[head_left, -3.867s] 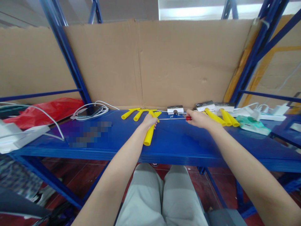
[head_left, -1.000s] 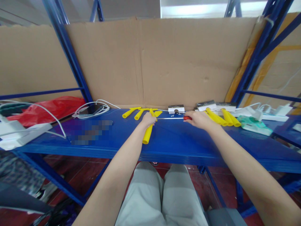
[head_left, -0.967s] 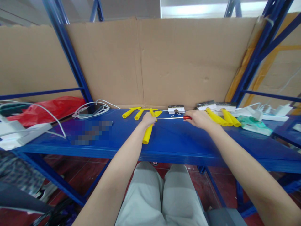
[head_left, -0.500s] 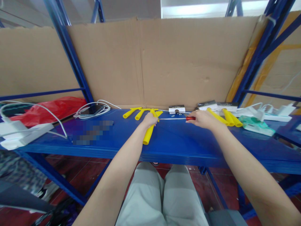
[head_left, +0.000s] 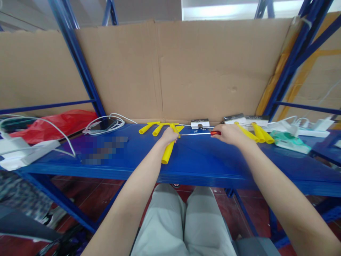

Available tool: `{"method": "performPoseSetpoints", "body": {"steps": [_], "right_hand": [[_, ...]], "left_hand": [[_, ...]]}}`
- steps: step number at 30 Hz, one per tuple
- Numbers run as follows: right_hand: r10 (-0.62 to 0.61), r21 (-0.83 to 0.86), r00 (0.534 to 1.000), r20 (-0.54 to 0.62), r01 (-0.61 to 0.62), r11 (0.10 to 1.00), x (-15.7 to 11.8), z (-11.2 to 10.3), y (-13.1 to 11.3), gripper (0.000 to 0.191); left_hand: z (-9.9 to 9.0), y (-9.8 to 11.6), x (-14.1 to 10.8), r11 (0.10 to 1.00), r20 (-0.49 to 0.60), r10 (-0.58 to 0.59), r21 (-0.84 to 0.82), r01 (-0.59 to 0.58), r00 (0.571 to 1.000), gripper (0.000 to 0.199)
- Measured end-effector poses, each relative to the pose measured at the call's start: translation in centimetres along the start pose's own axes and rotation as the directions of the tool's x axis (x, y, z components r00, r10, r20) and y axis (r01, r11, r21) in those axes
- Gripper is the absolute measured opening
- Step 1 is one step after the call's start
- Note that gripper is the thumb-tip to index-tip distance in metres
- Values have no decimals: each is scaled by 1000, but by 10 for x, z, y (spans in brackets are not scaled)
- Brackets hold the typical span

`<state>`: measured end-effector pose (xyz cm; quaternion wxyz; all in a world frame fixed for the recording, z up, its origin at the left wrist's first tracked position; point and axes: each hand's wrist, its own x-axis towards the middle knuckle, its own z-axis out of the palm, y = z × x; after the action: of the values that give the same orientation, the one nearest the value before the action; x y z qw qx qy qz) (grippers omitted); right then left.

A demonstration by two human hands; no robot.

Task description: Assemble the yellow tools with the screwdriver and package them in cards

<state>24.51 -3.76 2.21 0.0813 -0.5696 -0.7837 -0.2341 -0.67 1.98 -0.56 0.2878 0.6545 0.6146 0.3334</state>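
My left hand [head_left: 170,135] is closed around a yellow plastic piece [head_left: 167,154] with a tube-like handle, which points toward the blue table's front edge. In my right hand [head_left: 226,133] is a screwdriver with a red handle [head_left: 216,133]. Its long metal shaft [head_left: 194,134] runs level to the left, and the tip meets the yellow piece at my left fingers; the exact contact is hidden. Two similar yellow pieces [head_left: 146,127] with crossbars lie just behind and left of my left hand. Beyond my right hand rest several yellow tubes [head_left: 258,133].
Small black-and-white boxes [head_left: 200,124] stand along the cardboard backing [head_left: 202,71]. On the left are a coiled white cable [head_left: 117,124], a red bag [head_left: 61,124] and a white power strip [head_left: 32,154]. A green-and-white packet [head_left: 291,142] lies at right. Blue posts [head_left: 77,60] flank the table.
Both hands keep almost the same place, with the screwdriver tip still at the yellow piece. The view has shifted very slightly.
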Motion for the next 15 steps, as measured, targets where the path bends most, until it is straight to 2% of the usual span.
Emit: {"method": "performPoseSetpoints", "body": {"steps": [3,11,15], "right_hand": [[1,-45,998,-69,-4,999,-1,-1,-2,22],[0,-48,996,-85,-5,999,-2,-3,-6,24],[16,-26,999,40,-15,1000,-1,-3,-8,28]], "left_hand": [[0,2,-2,1000,4,0,-18,0,1000,4],[1,1,4,1000,-20,-27,-1,27,999,4],[1,-3,7,999,-37,-30,29,31,999,4]]}}
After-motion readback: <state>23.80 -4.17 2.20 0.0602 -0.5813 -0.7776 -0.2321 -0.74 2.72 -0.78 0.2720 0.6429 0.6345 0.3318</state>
